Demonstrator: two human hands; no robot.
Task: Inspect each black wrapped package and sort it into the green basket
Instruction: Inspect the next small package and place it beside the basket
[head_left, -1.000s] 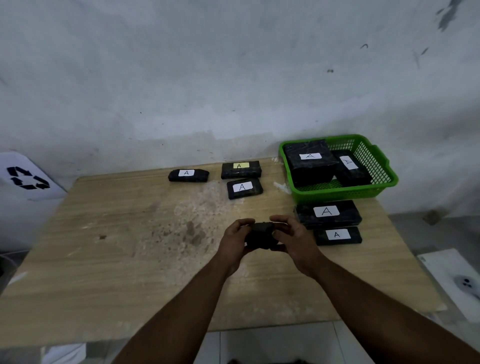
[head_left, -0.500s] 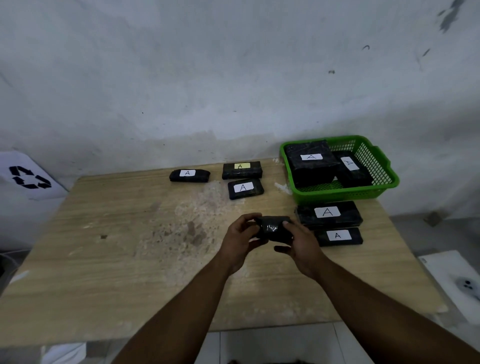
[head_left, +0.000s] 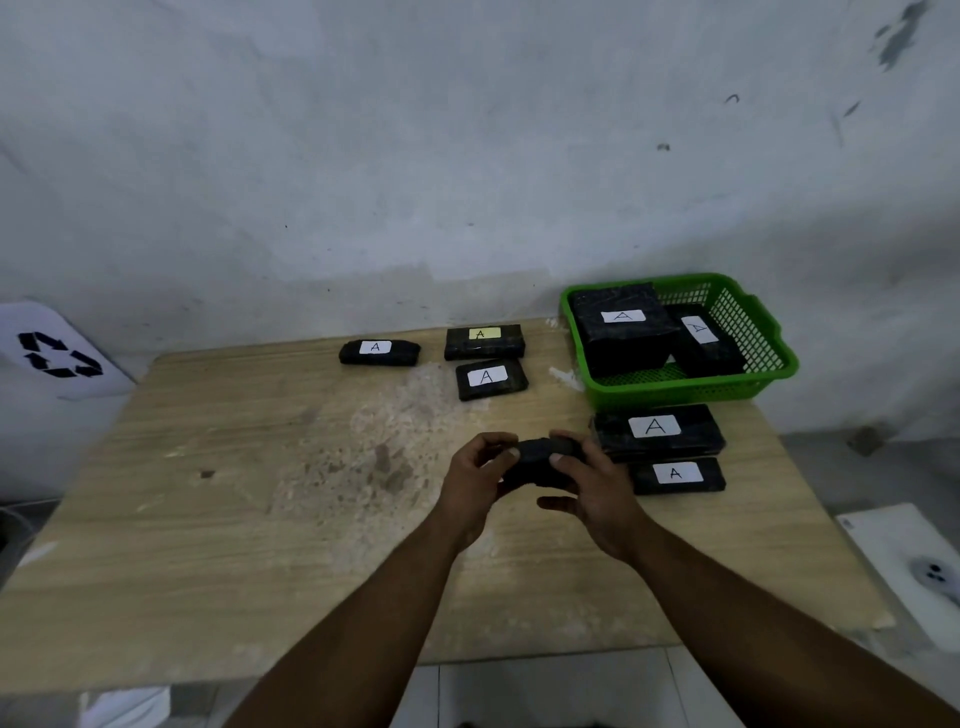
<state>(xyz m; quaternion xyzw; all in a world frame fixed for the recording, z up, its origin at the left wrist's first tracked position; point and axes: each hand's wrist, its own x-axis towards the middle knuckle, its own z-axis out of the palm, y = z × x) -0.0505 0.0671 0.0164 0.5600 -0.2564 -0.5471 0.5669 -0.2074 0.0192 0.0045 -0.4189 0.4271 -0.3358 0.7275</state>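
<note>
The wooden table (head_left: 208, 519) is lying mostly bare on its left and near parts, its front edge running below the forearms. The green basket (head_left: 769, 374) is sitting at the far right corner, holding two black packages. Two labelled packages (head_left: 657, 431) are lying just in front of it. Both arms are reaching forward over the middle; the left hand (head_left: 475, 480) and right hand (head_left: 597, 488) are together gripping a small black package (head_left: 540, 462) above the tabletop.
</note>
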